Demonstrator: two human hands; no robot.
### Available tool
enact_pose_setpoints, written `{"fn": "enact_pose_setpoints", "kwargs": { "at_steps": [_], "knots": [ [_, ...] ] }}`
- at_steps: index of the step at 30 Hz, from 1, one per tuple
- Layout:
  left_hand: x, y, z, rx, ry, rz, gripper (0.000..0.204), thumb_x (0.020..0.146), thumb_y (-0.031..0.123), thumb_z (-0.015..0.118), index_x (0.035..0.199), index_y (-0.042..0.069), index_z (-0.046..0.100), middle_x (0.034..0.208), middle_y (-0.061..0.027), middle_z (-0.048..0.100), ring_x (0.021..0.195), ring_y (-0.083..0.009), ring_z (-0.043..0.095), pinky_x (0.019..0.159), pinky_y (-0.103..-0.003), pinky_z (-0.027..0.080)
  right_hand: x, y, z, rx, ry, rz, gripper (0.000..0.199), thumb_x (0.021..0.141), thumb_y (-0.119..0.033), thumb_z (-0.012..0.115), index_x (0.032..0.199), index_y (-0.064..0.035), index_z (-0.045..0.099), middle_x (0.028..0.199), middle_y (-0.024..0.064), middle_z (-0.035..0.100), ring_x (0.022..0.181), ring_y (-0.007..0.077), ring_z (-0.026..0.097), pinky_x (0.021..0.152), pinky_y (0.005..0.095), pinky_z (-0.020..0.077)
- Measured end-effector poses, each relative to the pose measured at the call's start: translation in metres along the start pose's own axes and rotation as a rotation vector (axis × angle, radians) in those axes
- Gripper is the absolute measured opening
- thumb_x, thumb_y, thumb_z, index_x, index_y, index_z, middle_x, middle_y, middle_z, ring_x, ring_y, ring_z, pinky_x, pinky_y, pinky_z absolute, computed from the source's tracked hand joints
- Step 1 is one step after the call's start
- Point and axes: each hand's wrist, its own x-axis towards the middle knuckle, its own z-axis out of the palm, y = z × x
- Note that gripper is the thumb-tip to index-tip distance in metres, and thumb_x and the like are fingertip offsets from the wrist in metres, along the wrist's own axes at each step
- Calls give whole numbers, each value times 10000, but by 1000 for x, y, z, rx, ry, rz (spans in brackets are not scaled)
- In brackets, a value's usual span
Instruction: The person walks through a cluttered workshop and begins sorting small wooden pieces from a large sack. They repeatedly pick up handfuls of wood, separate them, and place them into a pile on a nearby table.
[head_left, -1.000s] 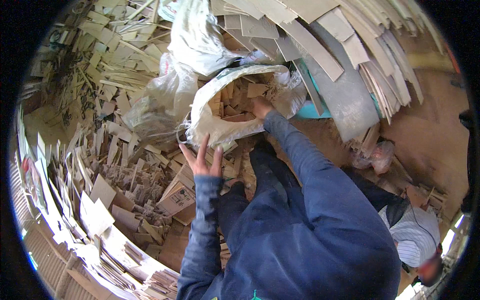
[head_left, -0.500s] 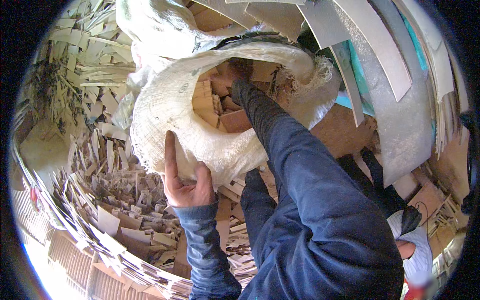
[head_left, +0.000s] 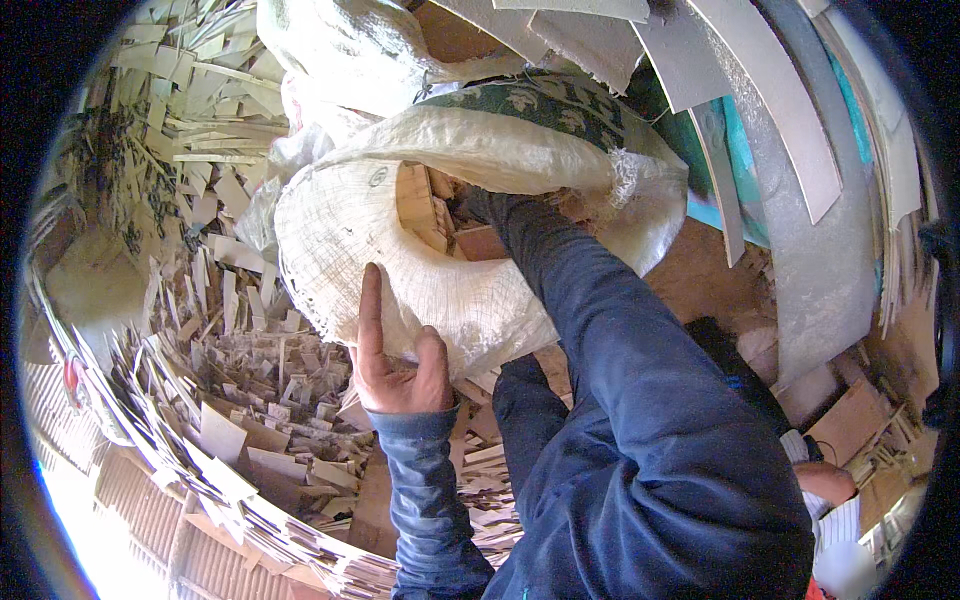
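Note:
A white woven sack (head_left: 330, 225) stands in front of me, its mouth folded outward. Through the opening, wood offcuts (head_left: 425, 210) show inside. My left hand (head_left: 395, 375) holds the near edge of the folded rim. Its index finger stretches up along the cloth and the thumb is apart from it, while the other fingers are tucked under the rim, mostly hidden. My right arm (head_left: 560, 255) reaches through the mouth. The right hand is inside the sack, hidden by the far rim and the shadow, so its fingers cannot be seen.
Loose wood offcuts (head_left: 270, 370) cover the ground on the left. A second white sack (head_left: 340, 50) lies behind the first. Long pale sheets (head_left: 780, 120) lean at the right. Another person's arm (head_left: 825, 483) shows at the lower right.
The sack's far rim has come forward over the mouth, narrowing it and showing a dark printed band. My right hand has gone from partly seen to hidden. My left hand keeps its place on the rim.

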Motion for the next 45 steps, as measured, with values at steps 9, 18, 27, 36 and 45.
{"fn": "enact_pose_setpoints", "kwargs": {
  "at_steps": [9, 18, 27, 36, 45],
  "knots": [
    [-10, -3, 2, 83, 13, 50, 687, 710, -19, 537, 1394, 28, 482, 1284, -197, 590, 1082, -262, 607, 969, -344, 445, -12, -15, -22, 176, -175, -92, 864, 743, -582, 644, 1397, -66, 416, 1423, 247, 412, 1333, 399, 375, 1117, 447, 296],
    [-25, -7, -2, 212, 152, 46, 671, 747, -9, 565, 1408, 41, 465, 1308, -186, 566, 1038, -291, 592, 963, -366, 445, -12, -26, 25, 11, -124, -175, 753, 803, -535, 608, 1381, -80, 442, 1401, 250, 439, 1320, 403, 389, 1104, 454, 312],
    [-36, 20, -4, 659, 368, 123, 603, 803, 25, 623, 1384, 7, 463, 1367, -206, 496, 1266, -309, 442, 1049, -456, 362, -46, -68, 17, 221, -147, -79, 632, 849, -494, 577, 1335, -95, 511, 1358, 213, 507, 1290, 402, 422, 1065, 475, 347],
    [-54, 54, 24, 474, 380, 357, 376, 802, 145, 688, 1176, 147, 643, 1443, -243, 255, 1286, -375, 345, 1036, -462, 374, -105, -55, 46, 75, -157, 39, 638, 828, -491, 606, 1341, -122, 514, 1375, 185, 498, 1294, 386, 421, 1075, 496, 325],
    [-43, 23, -7, 249, 492, 231, 474, 837, 81, 683, 1286, 28, 542, 1500, -215, 261, 1325, -317, 385, 996, -407, 434, -47, -93, 86, -112, -44, 383, 647, 808, -487, 635, 1348, -150, 517, 1393, 158, 490, 1298, 371, 421, 1085, 517, 302]
  ]
}}
